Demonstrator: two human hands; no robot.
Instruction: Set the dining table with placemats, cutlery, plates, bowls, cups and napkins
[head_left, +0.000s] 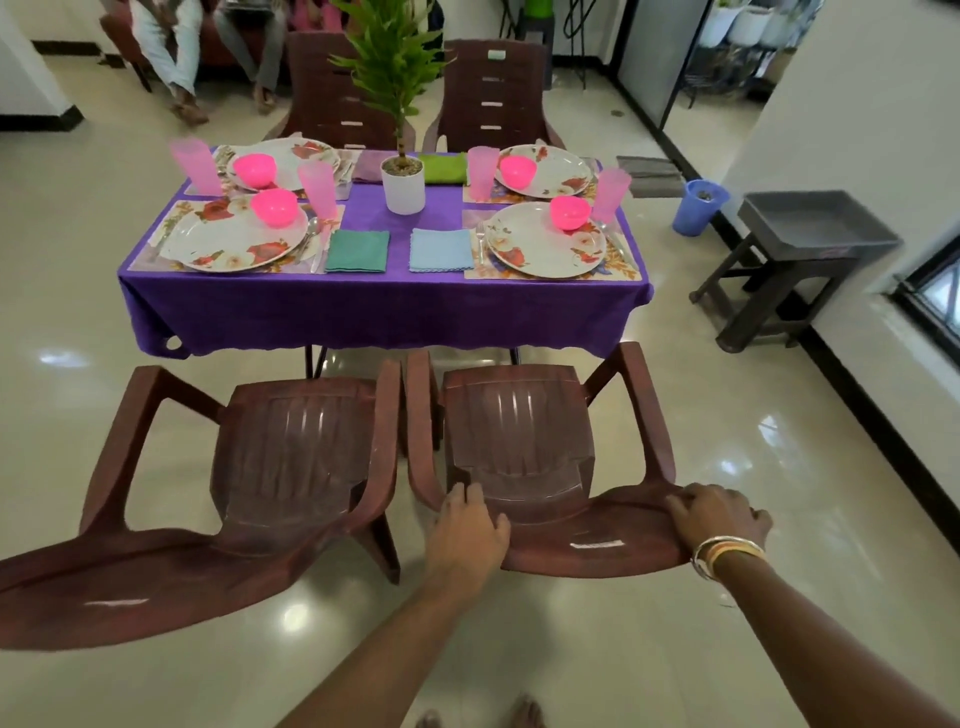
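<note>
Head view: four pink bowls sit one to a flowered plate: near-left bowl (274, 207) on the near-left plate (234, 244), near-right bowl (570, 212) on the near-right plate (540, 244), far-left bowl (253, 170) on the far-left plate (298, 161), far-right bowl (517, 172) on the far-right plate (558, 171). Whether the bowls hold anything cannot be told. A pink cup stands upright beside each plate, such as the near-right cup (610, 195). A white pot (402, 189) near the counter's middle holds a green plant (389, 57). Past the counter's right edge a blue bucket (698, 208) stands on the floor, and a grey tray (815, 218) rests on a dark stool (769, 291).

The left grip (470, 525) lies on the top of the chair (545, 457) back, fingers hooked over toward the seat. The right grip (719, 512) holds the back's other end, fingers curled over the edge, bangles (727, 553) at the wrist. The chair faces the counter's near edge, just beside a neighbouring chair (234, 493).

The counter (384, 312) wears a purple cloth, and each plate lies on a flowered placemat (621, 262) at a corner. A teal napkin (357, 251) and a blue napkin (440, 249) lie flat along the near edge between the near plates. A purple napkin (370, 166) and a green napkin (442, 168) lie at the far edge. A fork (480, 241) lies just left of the near-right plate. The floor is glossy cream tile.
</note>
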